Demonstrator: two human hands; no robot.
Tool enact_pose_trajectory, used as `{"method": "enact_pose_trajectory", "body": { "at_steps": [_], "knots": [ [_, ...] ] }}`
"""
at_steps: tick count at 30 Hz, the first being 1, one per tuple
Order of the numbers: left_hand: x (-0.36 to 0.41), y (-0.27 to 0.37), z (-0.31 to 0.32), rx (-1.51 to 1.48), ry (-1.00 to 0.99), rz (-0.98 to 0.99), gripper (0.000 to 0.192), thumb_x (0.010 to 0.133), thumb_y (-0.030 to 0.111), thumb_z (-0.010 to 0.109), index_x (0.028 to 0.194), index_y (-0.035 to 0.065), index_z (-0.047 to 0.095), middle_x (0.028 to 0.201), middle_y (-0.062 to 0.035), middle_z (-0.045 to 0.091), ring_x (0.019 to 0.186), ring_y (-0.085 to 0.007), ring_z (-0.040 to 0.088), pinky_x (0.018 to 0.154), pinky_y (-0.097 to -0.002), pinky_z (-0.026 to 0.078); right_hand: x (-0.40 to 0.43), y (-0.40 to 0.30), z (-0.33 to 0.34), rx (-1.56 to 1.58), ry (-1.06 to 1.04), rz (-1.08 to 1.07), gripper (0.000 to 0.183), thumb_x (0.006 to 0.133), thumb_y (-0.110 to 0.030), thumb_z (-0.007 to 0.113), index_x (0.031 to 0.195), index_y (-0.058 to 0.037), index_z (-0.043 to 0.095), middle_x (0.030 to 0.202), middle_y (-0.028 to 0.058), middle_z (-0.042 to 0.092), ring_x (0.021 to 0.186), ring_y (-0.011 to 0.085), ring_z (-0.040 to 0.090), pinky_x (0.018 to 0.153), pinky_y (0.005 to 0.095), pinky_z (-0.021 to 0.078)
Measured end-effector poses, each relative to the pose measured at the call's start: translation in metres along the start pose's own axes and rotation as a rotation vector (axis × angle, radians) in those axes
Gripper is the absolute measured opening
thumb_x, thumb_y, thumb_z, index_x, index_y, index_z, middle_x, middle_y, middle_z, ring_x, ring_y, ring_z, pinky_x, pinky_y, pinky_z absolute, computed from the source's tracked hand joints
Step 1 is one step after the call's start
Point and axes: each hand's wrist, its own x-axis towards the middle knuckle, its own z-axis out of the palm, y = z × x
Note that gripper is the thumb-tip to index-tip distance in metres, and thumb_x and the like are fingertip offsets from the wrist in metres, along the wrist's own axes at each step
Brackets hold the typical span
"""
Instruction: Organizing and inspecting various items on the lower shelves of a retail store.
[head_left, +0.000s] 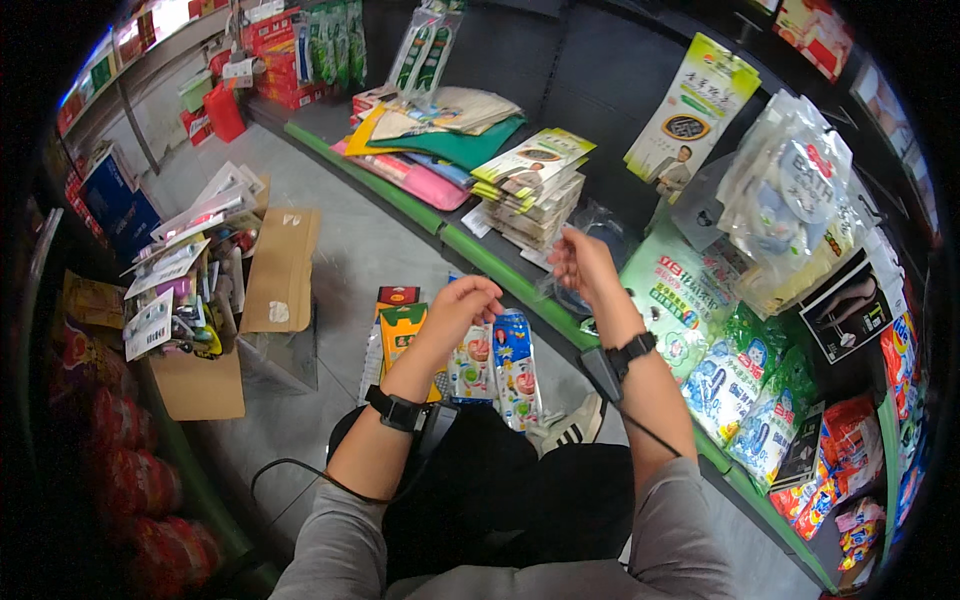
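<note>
My right hand (589, 262) is over the green-edged shelf, its fingers bent and apart beside the stacked flat packets (536, 169). Just below those fingers lies a clear plastic wrapping (559, 289); whether they touch it is unclear. Loosely curled, my left hand (463, 304) hangs over the floor in front of my knees with nothing visible in it. Beneath it on the floor are a yellow-and-green package (401, 334) and blue-and-white blister-type packs (516, 367), partly hidden by my left arm and legs.
An opened cardboard box (277, 270) heaped with carded goods stands on the left. Folded cloths (476, 139) lie farther along the shelf (491, 259). To the right are detergent bags (724, 386) and hanging bath items (795, 180). Cables run from both wrist straps.
</note>
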Motion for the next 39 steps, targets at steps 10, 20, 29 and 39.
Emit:
{"method": "enact_pose_trajectory", "body": {
  "at_steps": [10,20,29,39],
  "knots": [
    [-0.009,0.001,-0.056,-0.072,0.124,0.089,0.014,0.085,0.014,0.050,0.093,0.0047,0.057,0.079,-0.0038,0.061,0.070,-0.0086,0.054,0.064,-0.0202,0.041,0.075,-0.009,0.106,-0.274,0.277,-0.143,0.047,0.073,-0.045,0.067,0.065,-0.0015,0.052,0.053,0.0073,0.051,0.039,0.0117,0.043,0.035,0.0248,0.0279],
    [-0.013,-0.002,-0.074,-0.010,0.112,0.152,0.014,0.085,0.015,0.051,0.092,0.0041,0.056,0.079,-0.0042,0.060,0.070,-0.0088,0.052,0.063,-0.0209,0.041,0.077,-0.001,0.119,-0.144,0.230,-0.087,0.026,0.080,-0.023,0.063,0.067,-0.0022,0.054,0.057,0.0104,0.058,0.035,0.0096,0.040,0.033,0.0238,0.0273],
    [-0.009,-0.013,-0.053,-0.006,0.082,0.076,0.017,0.085,0.016,0.051,0.095,0.0035,0.057,0.080,-0.0032,0.060,0.069,-0.0083,0.053,0.062,-0.0199,0.040,0.047,0.013,0.083,0.298,0.075,-0.271,0.016,0.082,-0.016,0.056,0.074,-0.0021,0.050,0.065,0.0098,0.057,0.047,0.0130,0.048,0.040,0.0251,0.0340],
    [-0.004,-0.014,-0.007,-0.041,0.054,-0.120,0.029,0.087,0.030,0.050,0.100,0.0052,0.056,0.082,-0.0049,0.062,0.066,-0.0093,0.055,0.058,-0.0201,0.040,-0.048,0.065,0.018,0.503,0.042,-0.312,0.015,0.084,-0.007,0.050,0.069,-0.0045,0.046,0.071,0.0086,0.055,0.081,0.0282,0.064,0.053,0.0297,0.0490]
  ]
}}
